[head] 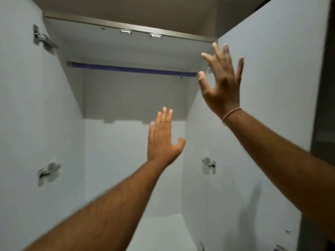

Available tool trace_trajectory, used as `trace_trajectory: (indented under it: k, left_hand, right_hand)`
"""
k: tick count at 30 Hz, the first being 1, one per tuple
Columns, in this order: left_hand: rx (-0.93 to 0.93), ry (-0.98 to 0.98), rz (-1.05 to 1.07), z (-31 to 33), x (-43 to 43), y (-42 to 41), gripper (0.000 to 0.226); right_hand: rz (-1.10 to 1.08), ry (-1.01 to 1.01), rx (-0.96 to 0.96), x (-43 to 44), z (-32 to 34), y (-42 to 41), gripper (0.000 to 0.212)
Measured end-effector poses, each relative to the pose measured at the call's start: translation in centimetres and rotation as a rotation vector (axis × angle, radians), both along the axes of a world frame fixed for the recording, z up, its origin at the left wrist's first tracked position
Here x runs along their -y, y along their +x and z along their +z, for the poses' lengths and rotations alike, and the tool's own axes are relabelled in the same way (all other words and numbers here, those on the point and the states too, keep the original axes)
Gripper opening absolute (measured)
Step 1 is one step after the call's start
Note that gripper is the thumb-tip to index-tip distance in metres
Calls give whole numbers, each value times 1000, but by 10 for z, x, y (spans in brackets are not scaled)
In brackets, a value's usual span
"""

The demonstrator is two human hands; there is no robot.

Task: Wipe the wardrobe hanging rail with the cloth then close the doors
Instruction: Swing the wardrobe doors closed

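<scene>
Inside the open white wardrobe, the hanging rail (132, 69) is the landmark: a purple-blue bar running across the upper back, its left end in a grey socket on the left side wall, its right end hidden behind the right hand (220, 82). Right hand raised at the rail's right end, fingers spread, palm facing away, nothing in it; it overlaps the top inner edge of the right door (268, 98), but contact with door or rail can't be told, frame is blurred there. Thin pinkish band (231, 115) on that wrist. Left hand (163, 138) below the rail and roughly under its right half, flat and open, fingers together pointing up, thumb out to the right, empty, in mid-air in front of the back panel. No cloth visible in this view. Both doors stand open: left door (23, 105) left of the rail with two metal hinges (43, 39) on its inner face, right door right of the rail with a hinge (208, 165) lower down. Above the rail, the wardrobe's top front edge (126, 27) carries two small clear clips (125, 30). Well below the rail, the wardrobe floor (163, 230) shows pale.
</scene>
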State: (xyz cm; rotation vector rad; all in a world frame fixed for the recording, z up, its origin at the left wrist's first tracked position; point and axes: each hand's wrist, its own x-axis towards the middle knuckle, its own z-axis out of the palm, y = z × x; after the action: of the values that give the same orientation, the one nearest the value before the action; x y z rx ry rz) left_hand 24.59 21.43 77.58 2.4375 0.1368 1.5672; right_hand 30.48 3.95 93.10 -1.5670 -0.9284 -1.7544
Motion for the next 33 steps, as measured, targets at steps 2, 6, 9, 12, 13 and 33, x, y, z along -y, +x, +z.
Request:
trace_trajectory:
  k: [2,6,9,12,13,33]
  left_hand:
    - [-13,2,-195,-3,52,26,106]
    - [-42,9,-512,-12,164,66,106]
    - [-46,-68,-649,-23,236,82,104]
    - [-53,-109,-689,-35,285,91,107]
    - [-51,-119,-672,-39,296,94,109]
    - [263,-715,-616,-40,165,-16,37]
  right_hand:
    - [-95,57,36,49,19,1,41]
    - [-248,153,-49,136,30,12,48]
    - [10,272,-122,169,20,17,58]
    - [288,388,-333,178,18,14,58]
    - [355,417,-425,178,18,13,58]
    - [401,259,-236,44,4,-49,58]
